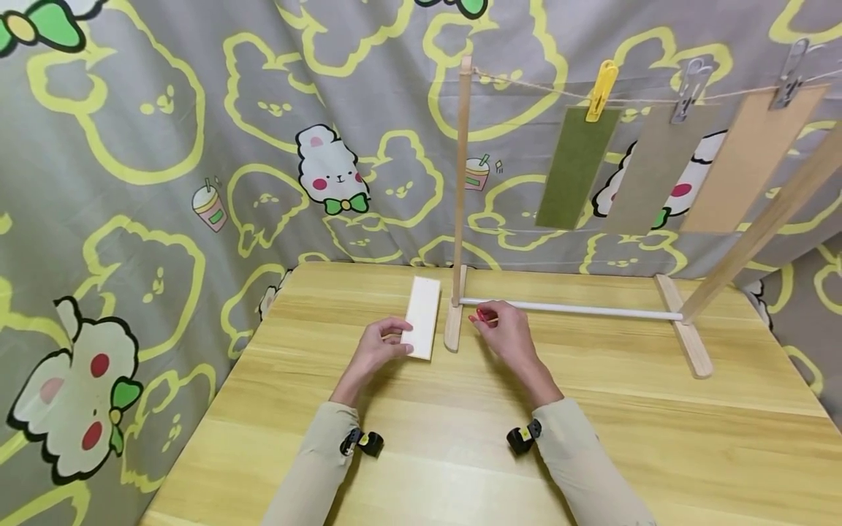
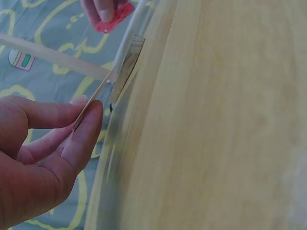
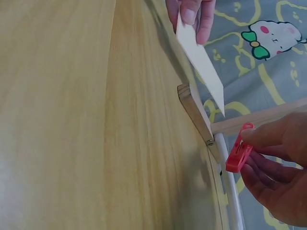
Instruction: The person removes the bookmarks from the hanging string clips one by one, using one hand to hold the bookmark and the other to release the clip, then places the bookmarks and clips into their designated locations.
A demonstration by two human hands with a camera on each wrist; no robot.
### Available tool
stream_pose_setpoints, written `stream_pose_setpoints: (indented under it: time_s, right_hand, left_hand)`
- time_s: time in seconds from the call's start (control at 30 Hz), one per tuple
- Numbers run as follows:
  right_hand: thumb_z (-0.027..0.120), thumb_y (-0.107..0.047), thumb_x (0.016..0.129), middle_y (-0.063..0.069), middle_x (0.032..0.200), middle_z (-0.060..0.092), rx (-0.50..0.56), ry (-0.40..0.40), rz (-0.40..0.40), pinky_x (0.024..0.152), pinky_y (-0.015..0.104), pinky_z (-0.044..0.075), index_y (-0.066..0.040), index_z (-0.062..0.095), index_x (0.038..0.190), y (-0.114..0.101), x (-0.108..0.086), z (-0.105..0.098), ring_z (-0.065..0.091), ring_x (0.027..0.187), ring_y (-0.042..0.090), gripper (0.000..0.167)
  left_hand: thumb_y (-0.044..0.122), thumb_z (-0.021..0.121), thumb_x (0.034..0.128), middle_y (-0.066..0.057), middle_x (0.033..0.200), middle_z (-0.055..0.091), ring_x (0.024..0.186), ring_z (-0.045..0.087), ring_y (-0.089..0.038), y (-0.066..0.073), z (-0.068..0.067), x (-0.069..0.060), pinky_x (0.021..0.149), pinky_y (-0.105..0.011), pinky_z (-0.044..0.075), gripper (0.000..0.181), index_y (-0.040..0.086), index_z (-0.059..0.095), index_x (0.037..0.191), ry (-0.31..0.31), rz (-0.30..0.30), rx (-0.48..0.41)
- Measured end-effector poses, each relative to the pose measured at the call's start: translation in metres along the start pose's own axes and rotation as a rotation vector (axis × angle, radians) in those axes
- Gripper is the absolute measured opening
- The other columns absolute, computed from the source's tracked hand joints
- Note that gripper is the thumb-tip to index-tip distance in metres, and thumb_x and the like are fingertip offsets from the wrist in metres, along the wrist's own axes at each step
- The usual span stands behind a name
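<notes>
Between thumb and fingers, my left hand [image 1: 379, 347] pinches a cream-white rectangular card [image 1: 422, 314] by its near left edge. Seen from the left wrist, the card [image 2: 92, 99] is nearly edge-on, held above the table. My right hand [image 1: 509, 332] pinches a red clothespin [image 3: 240, 149] between thumb and fingertips, close to the left foot of a wooden rack. The card and the clothespin are apart, with the rack's left post [image 1: 462, 183] behind and between them.
From the rack's string hang a green card [image 1: 575, 168], a grey-brown card [image 1: 660, 172] and a tan card [image 1: 750, 161], held by a yellow clothespin [image 1: 601, 89] and two grey ones. A white rod [image 1: 579, 308] joins the rack's feet. A patterned curtain [image 1: 263, 183] stands behind the wooden table [image 1: 447, 453].
</notes>
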State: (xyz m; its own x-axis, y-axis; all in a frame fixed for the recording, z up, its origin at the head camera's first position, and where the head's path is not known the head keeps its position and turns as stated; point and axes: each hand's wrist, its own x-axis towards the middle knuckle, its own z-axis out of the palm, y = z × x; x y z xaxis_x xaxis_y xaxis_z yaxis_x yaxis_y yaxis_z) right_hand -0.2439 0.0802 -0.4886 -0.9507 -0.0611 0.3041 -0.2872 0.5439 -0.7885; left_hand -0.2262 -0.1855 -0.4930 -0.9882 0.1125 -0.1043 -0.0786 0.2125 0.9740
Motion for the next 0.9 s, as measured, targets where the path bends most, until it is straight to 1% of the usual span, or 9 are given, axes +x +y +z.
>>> stream_pose_setpoints:
  time_s: [0.1, 0.2, 0.23, 0.37, 0.43, 0.53, 0.7, 0.77, 0.9]
  right_hand:
    - [0.079, -0.001, 0.088, 0.013, 0.089, 0.073, -0.069, -0.05, 0.001, 0.076, 0.04, 0.062, 0.006, 0.075, 0.105, -0.001, 0.004, 0.0, 0.071, 0.084, 0.027, 0.02]
    - [0.079, -0.003, 0.088, 0.007, 0.081, 0.07, -0.138, -0.107, -0.024, 0.073, 0.038, 0.06, 0.002, 0.074, 0.092, -0.003, 0.008, 0.0, 0.068, 0.078, 0.022, 0.008]
    - [0.079, -0.003, 0.088, 0.005, 0.079, 0.069, -0.156, -0.122, -0.032, 0.071, 0.037, 0.058, -0.001, 0.073, 0.088, -0.003, 0.009, 0.0, 0.066, 0.076, 0.02, 0.007]
    - [0.078, -0.001, 0.088, 0.0, 0.068, 0.06, -0.205, -0.151, -0.043, 0.062, 0.033, 0.048, -0.007, 0.063, 0.073, -0.006, 0.013, 0.0, 0.054, 0.066, 0.016, 0.022]
    - [0.078, 0.0, 0.087, -0.001, 0.065, 0.055, -0.216, -0.155, -0.039, 0.06, 0.031, 0.041, -0.008, 0.059, 0.069, -0.007, 0.014, 0.001, 0.049, 0.063, 0.015, 0.028]
    - [0.077, 0.001, 0.087, -0.001, 0.061, 0.046, -0.225, -0.17, -0.046, 0.059, 0.03, 0.034, -0.009, 0.052, 0.064, -0.007, 0.016, 0.003, 0.042, 0.062, 0.015, 0.035]
    - [0.08, -0.001, 0.087, -0.002, 0.057, 0.04, -0.257, -0.189, -0.066, 0.059, 0.03, 0.031, -0.011, 0.048, 0.061, -0.007, 0.017, 0.005, 0.039, 0.06, 0.015, 0.042]
    - [0.08, -0.002, 0.086, -0.003, 0.056, 0.038, -0.274, -0.186, -0.065, 0.059, 0.03, 0.031, -0.012, 0.046, 0.06, -0.007, 0.017, 0.005, 0.038, 0.059, 0.015, 0.044]
    - [0.079, -0.002, 0.087, -0.002, 0.055, 0.036, -0.299, -0.191, -0.052, 0.058, 0.03, 0.03, -0.011, 0.044, 0.059, -0.006, 0.017, 0.005, 0.036, 0.058, 0.014, 0.046]
  left_hand:
    - [-0.017, 0.074, 0.0792, -0.027, 0.124, 0.059, 0.098, 0.065, -0.029, -0.003, -0.001, 0.001, 0.074, -0.025, 0.059, 0.041, -0.012, 0.065, 0.119, -0.001, -0.005, 0.0]
    - [-0.017, 0.074, 0.0795, -0.025, 0.124, 0.06, 0.099, 0.064, -0.028, -0.003, -0.001, 0.001, 0.076, -0.024, 0.059, 0.039, -0.009, 0.067, 0.117, 0.011, -0.015, 0.011]
    - [-0.018, 0.074, 0.0793, -0.024, 0.124, 0.06, 0.099, 0.064, -0.029, -0.003, -0.001, 0.001, 0.076, -0.024, 0.058, 0.039, -0.009, 0.067, 0.117, 0.014, -0.017, 0.014]
    - [-0.018, 0.073, 0.0786, -0.023, 0.122, 0.062, 0.101, 0.064, -0.03, -0.002, -0.001, 0.002, 0.078, -0.024, 0.058, 0.037, -0.008, 0.069, 0.114, 0.011, -0.007, 0.038]
    - [-0.019, 0.073, 0.0785, -0.024, 0.122, 0.062, 0.101, 0.065, -0.032, -0.002, 0.0, 0.003, 0.079, -0.025, 0.059, 0.037, -0.009, 0.069, 0.114, 0.007, -0.001, 0.041]
    - [-0.02, 0.07, 0.0796, -0.027, 0.127, 0.062, 0.107, 0.066, -0.037, -0.003, 0.002, 0.002, 0.081, -0.029, 0.06, 0.038, -0.011, 0.067, 0.116, -0.003, -0.001, 0.034]
    - [-0.02, 0.068, 0.0811, -0.028, 0.136, 0.059, 0.118, 0.063, -0.042, -0.002, 0.004, -0.001, 0.085, -0.032, 0.06, 0.041, -0.01, 0.066, 0.121, 0.002, -0.013, 0.051]
    - [-0.02, 0.068, 0.081, -0.027, 0.136, 0.059, 0.118, 0.063, -0.042, -0.001, 0.006, -0.002, 0.086, -0.033, 0.06, 0.042, -0.01, 0.066, 0.122, 0.008, -0.016, 0.053]
    - [-0.02, 0.069, 0.0819, -0.029, 0.135, 0.06, 0.116, 0.065, -0.042, -0.001, 0.008, -0.002, 0.085, -0.034, 0.061, 0.043, -0.011, 0.065, 0.124, 0.003, -0.017, 0.05]
